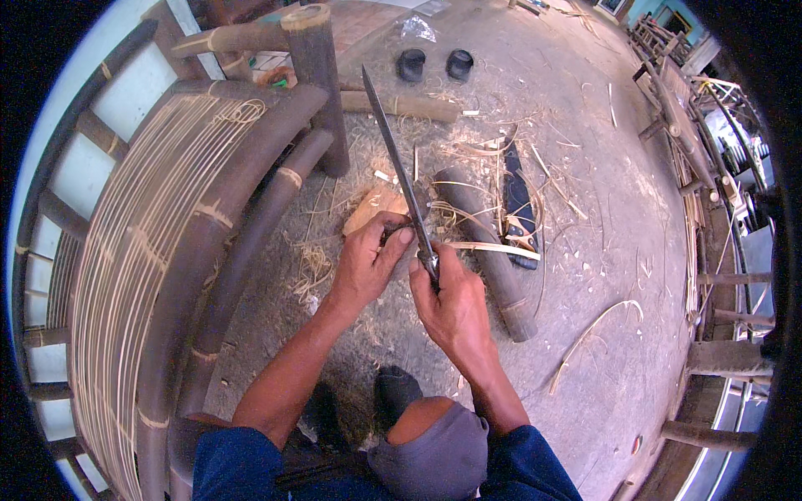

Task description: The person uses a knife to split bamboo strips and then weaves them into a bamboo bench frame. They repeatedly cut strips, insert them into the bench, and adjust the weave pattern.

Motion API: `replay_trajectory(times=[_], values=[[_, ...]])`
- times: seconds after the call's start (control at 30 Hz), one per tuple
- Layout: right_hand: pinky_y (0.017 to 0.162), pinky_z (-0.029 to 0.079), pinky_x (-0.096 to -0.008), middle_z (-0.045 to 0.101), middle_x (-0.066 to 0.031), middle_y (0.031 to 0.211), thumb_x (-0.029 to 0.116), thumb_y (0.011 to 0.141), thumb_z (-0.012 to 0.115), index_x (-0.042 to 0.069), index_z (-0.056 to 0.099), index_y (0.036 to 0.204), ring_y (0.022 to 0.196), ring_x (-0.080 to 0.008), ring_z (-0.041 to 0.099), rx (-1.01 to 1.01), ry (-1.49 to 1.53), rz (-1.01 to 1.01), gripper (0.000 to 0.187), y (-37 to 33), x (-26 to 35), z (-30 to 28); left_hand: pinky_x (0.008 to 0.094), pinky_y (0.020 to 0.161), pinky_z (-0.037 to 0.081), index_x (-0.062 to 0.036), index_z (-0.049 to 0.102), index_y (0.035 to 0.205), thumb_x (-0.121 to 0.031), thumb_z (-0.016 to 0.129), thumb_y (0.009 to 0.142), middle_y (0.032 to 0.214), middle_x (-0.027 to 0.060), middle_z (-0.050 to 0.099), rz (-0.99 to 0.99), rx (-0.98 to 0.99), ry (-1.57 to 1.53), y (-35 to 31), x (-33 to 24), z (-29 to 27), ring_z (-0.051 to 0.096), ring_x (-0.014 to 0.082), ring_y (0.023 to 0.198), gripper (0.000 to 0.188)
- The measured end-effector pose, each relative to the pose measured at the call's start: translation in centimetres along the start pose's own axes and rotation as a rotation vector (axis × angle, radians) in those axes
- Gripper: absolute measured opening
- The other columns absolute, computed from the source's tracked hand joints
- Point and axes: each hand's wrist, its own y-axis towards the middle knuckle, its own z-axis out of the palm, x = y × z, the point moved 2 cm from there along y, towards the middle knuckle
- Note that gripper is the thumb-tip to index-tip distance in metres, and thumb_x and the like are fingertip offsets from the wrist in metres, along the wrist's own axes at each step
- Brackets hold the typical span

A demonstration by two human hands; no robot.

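My right hand (451, 301) is closed round the dark handle of a long knife (397, 150), its narrow blade slanting up and away to the left. Close beside the blade, my left hand (368, 259) has its fingers curled and thumb bent; what lies inside them is hidden. A pale split strip (493, 248), looking like bamboo or rattan, sticks out to the right from behind my right hand; where its other end is held does not show. Just beyond my hands, an orange-brown wooden piece (372, 207) lies on the floor.
A dark bamboo pole (484, 250) and a handsaw (520, 200) lie beyond my right hand amid shavings. A bamboo bench (159, 209) with pale strips fills the left. Two dark cup-like objects (410, 65) stand farther off. Bamboo frames (677, 125) line the right side.
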Motion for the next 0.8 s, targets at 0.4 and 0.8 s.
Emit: replay_trajectory(times=[0.4, 0.8], values=[[0.058, 0.05, -0.0468, 0.064, -0.0276, 0.071, 0.015, 0.096, 0.065, -0.007, 0.057, 0.114, 0.067, -0.0427, 0.069, 0.019, -0.015, 0.024, 0.03, -0.2, -0.8, 0.2, 0.0341, 0.07, 0.052, 0.0009, 0.064, 0.11, -0.025, 0.063, 0.1, 0.088, 0.0125, 0.069, -0.029, 0.016, 0.003, 0.0, -0.1, 0.1, 0.066, 0.0183, 0.077, 0.027], [0.055, 0.047, -0.0506, 0.061, -0.0292, 0.068, 0.016, 0.096, 0.063, -0.006, 0.057, 0.112, 0.064, -0.0483, 0.064, 0.052, -0.059, 0.062, 0.027, -0.9, -0.3, -1.4, 0.0416, 0.073, 0.052, 0.002, 0.06, 0.108, -0.027, 0.07, 0.095, 0.093, 0.0216, 0.068, 0.002, 0.115, 0.077, -0.5, 3.8, 0.8, 0.069, 0.0359, 0.083, 0.033]])
